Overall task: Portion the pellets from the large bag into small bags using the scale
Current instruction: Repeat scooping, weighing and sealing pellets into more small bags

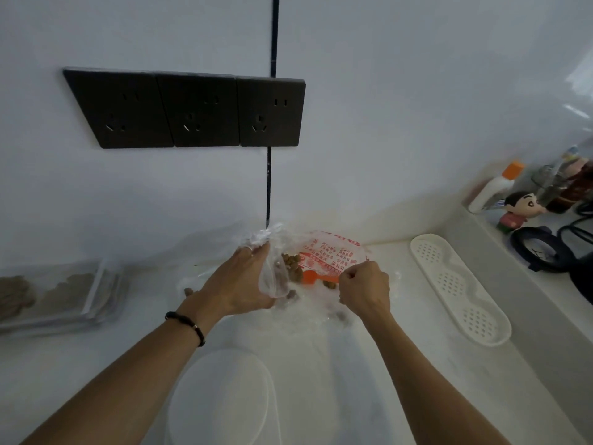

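Pellets (292, 264), brown and heaped, sit inside the large bag (333, 252), the clear one with red print that lies open on the white counter (417, 364) against the wall. I take that bag as my landmark. It lies slumped flat with its mouth towards me, which I judge is so a scoop can reach straight in.

Inside its mouth I see the orange scoop (310, 277), bowl among the pellets, handle running to the near right side. My right hand (365, 292) pinches that handle between curled fingers and thumb, wrist bent down, forearm coming up from the near right.

Just left of the large bag, touching it, the small bag (271, 277) stands gathered. My left hand (239, 284) grips it, fingers curled round the bunched top, palm turned inward; I judge that keeps it ready beside the scoop so little spills. It seems to hold a few pellets, though blur makes that uncertain.

Some loose pellets lie on the counter near the bag's front edge. Nearer me than the bag sits a round white plate-like thing (221, 399), possibly the scale; I cannot tell. Well right of the bag lies a perforated white tray (459, 287).
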`<state>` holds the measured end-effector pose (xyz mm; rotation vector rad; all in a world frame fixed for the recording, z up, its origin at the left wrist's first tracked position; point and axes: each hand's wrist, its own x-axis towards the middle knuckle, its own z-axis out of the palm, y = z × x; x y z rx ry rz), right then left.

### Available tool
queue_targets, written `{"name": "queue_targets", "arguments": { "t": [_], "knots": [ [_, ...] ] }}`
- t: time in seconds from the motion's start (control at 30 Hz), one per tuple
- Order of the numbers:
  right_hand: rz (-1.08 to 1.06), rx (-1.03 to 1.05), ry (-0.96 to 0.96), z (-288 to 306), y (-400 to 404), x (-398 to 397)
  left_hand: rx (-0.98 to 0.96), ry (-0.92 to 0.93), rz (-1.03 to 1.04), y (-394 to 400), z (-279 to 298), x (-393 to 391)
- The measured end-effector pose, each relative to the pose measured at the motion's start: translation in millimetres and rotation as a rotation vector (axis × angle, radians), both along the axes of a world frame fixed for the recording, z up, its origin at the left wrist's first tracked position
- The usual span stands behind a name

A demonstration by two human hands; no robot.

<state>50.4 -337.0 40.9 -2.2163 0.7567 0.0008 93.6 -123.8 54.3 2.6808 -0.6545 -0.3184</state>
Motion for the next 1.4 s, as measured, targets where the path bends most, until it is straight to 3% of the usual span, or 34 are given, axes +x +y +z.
{"name": "queue_targets", "arguments": {
  "t": [0.53,0.83,1.17,1.4],
  "knots": [
    [-0.321,0.61,0.001,-34.5,19.8,36.1,-0.019,0.001,0.035,5.5,-10.2,12.1],
    [-0.331,0.683,-0.084,-18.1,5.9,6.4,-0.019,-0.03,0.026,-0.7,-9.8,13.4],
    [-0.103,0.422,-0.2,45.8,-10.7,-39.9,-0.046,-0.04,0.073,-14.1,-13.0,14.6],
    [0.305,-0.199,-0.344,65.0,11.9,-56.9,-0.198,0.021,0.072,-24.6,4.3,0.5]
  ]
}}
